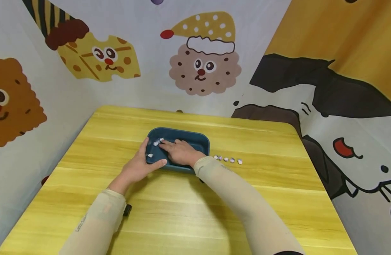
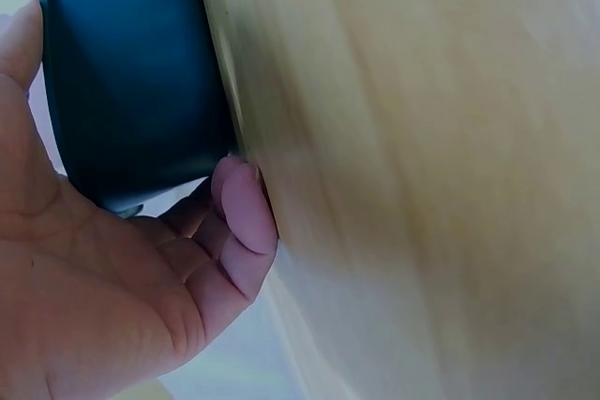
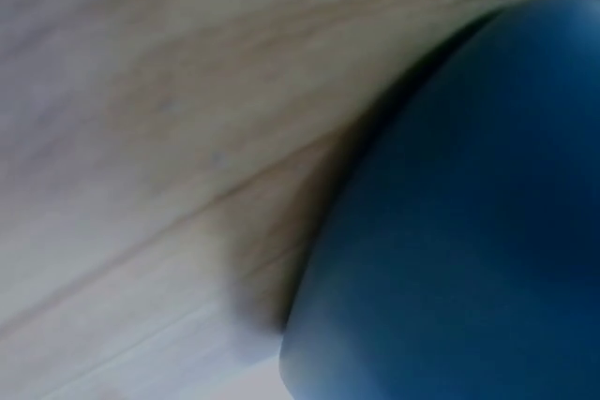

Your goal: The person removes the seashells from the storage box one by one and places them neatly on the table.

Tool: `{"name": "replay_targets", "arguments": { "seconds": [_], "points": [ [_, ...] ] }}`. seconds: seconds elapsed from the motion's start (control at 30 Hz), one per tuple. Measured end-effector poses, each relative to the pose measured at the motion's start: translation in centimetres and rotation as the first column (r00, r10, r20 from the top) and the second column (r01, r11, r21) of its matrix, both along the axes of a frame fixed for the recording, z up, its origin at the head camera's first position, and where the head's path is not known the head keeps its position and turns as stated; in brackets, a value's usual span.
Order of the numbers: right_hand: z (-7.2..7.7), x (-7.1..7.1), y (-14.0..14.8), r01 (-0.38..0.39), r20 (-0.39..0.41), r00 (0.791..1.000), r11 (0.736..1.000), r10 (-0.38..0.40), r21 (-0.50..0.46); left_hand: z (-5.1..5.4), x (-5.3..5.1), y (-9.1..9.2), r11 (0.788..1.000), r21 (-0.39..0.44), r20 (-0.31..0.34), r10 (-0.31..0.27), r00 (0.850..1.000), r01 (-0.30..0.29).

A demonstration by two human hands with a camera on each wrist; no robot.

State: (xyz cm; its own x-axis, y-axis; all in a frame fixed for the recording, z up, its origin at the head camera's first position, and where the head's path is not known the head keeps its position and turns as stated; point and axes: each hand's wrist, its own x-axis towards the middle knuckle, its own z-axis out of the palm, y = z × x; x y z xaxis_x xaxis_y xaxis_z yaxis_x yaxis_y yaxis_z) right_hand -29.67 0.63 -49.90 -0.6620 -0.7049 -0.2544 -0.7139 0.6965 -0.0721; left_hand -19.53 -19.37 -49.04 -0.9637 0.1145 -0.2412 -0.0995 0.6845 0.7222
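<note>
A dark blue rectangular tray (image 1: pixel 185 133) sits on the table. My left hand (image 1: pixel 136 168) holds its left end, with the thumb along the front side. In the left wrist view, fingers (image 2: pixel 248 208) curl against the end of the tray. My right hand (image 1: pixel 182 152) reaches down inside the tray. Its fingertips are at a small cluster of whitish, purple-marked pieces (image 1: pixel 155 143); whether they pinch one is too small to tell. Another small whitish piece (image 1: pixel 150 155) lies nearer the tray's left front corner. The right wrist view shows the tray's outer wall (image 3: pixel 450 231), not the hand.
Several similar small pieces (image 1: pixel 232 160) lie in a row on the table, right of the tray. The yellow wood-grain table (image 1: pixel 170 212) has its back edge near a cartoon-printed cloth (image 1: pixel 150 92). Cloth also hangs along the left and right sides.
</note>
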Motion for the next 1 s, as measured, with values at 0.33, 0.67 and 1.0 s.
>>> {"name": "replay_targets", "arguments": {
  "seconds": [0.33, 0.67, 1.0],
  "points": [
    [0.37, -0.56, 0.40, -0.011, -0.031, 0.999, 0.980, 0.005, -0.199, 0.41, -0.03, 0.09, 1.000, -0.021, 0.003, -0.001, 1.000, 0.001],
    [0.28, -0.89, 0.77, 0.049, -0.031, 0.998, 0.968, -0.059, -0.245, 0.25, -0.06, 0.03, 0.999, -0.032, 0.028, 0.024, 0.999, -0.023],
    [0.83, -0.46, 0.79, 0.143, 0.046, 0.990, 0.942, -0.136, -0.303, 0.33, -0.02, 0.09, 0.999, -0.030, 0.032, 0.027, 0.999, -0.026]
  ]
}}
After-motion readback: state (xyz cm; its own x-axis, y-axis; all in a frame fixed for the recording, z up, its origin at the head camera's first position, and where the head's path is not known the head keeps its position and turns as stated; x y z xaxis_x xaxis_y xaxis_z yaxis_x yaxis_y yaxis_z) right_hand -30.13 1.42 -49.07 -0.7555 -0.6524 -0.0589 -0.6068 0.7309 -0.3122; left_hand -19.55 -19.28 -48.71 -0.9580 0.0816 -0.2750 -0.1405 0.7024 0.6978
